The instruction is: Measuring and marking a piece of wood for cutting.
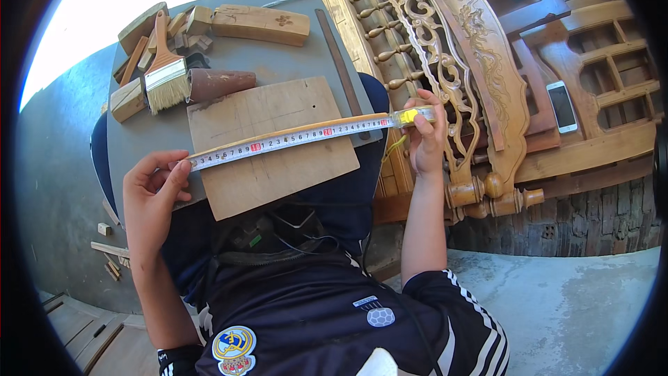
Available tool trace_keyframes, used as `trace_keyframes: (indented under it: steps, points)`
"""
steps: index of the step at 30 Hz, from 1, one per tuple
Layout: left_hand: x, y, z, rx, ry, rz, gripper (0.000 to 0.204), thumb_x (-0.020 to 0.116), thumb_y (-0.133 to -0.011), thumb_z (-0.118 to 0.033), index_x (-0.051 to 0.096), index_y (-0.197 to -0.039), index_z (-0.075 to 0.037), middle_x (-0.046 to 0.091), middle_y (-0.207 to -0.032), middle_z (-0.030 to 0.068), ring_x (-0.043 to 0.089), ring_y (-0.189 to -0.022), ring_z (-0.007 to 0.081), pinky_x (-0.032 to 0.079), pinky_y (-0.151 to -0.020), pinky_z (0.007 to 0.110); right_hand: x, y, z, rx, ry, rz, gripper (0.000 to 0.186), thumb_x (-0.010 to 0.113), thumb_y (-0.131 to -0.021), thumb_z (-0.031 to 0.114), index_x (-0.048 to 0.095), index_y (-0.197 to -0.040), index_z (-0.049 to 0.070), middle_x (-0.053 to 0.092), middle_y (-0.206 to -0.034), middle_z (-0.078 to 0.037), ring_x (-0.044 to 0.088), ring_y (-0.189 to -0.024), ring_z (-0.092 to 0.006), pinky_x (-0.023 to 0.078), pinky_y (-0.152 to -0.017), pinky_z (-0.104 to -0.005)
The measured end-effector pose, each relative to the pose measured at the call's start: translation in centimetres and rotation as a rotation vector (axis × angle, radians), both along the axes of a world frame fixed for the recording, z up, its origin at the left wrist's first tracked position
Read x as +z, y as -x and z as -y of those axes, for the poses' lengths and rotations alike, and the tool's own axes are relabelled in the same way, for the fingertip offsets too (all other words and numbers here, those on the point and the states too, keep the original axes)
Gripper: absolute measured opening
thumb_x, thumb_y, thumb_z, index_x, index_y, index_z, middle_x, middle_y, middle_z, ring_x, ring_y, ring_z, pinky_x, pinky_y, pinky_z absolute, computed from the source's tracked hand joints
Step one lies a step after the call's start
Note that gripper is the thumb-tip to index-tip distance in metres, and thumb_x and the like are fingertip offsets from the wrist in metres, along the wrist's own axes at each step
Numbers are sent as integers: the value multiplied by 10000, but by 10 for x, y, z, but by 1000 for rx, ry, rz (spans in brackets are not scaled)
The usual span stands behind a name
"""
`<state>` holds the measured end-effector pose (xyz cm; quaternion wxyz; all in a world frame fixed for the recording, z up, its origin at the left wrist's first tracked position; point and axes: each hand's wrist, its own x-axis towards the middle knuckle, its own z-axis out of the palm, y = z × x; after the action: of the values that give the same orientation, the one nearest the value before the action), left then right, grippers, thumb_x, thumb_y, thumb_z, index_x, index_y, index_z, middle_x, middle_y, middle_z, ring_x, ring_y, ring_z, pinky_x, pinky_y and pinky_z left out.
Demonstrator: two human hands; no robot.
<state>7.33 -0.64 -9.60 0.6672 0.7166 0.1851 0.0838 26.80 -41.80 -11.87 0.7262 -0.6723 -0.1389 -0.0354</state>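
A tape measure (pixel 289 139) is stretched out from left to right above a flat wooden board (pixel 278 181). Its free end sits pinched between the thumb and fingers of my left hand (pixel 158 182). On the other side my right hand (pixel 426 132) grips the clear and yellow case (pixel 415 116), thumb on top. The pale board lies tilted on a grey board (pixel 292 66) over my lap, its near edge overhanging. It bears faint pencil lines and a small dark hole. Whether the blade touches the wood I cannot tell.
A wide paintbrush (pixel 165 73), a brown cup-like tube (pixel 221 85) and several wood blocks (pixel 261 24) lie on the grey board's far left. A dark metal strip (pixel 339 63) is at its right. Carved wooden furniture (pixel 480 49) stands close at right, with a white phone (pixel 562 106) on it.
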Motion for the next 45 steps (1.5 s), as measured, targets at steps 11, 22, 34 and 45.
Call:
trace_keyframes:
  steps: [11, 22, 34, 45]
  points:
    - [1, -4, -3, -32, -77, 5, 199, 762, -988, -150, 751, -1082, 25, 721, -925, 40, 656, -824, 54, 564, -657, 221, -3, -21, 3, -23, 60, 76, 633, 761, -904, 322, 518, -1411, 31, 629, -1130, -81, 628, -887, -120, 517, -715, -240]
    - [3, -4, -3, -27, -103, 5, 225, 773, -985, -177, 773, -1083, 26, 744, -903, 54, 685, -835, 72, 572, -667, 238, 5, -34, -12, 46, 67, 39, 616, 795, -882, 310, 548, -1378, 41, 649, -1120, -61, 611, -881, -93, 478, -714, -222]
    - [2, -3, 2, 5, -100, 14, 274, 765, -993, -197, 772, -1140, 34, 759, -941, 62, 689, -841, 84, 566, -670, 237, -6, -26, -7, 24, 58, 55, 528, 783, -890, 324, 573, -1287, 46, 651, -1067, -62, 597, -869, -105, 472, -703, -231]
    - [0, -3, 0, 6, -84, 16, 296, 783, -979, -200, 766, -1144, 45, 769, -950, 72, 699, -825, 92, 569, -661, 242, -13, -27, -1, 33, 76, 42, 443, 724, -946, 330, 551, -1255, 64, 661, -1100, -97, 618, -876, -142, 504, -721, -275]
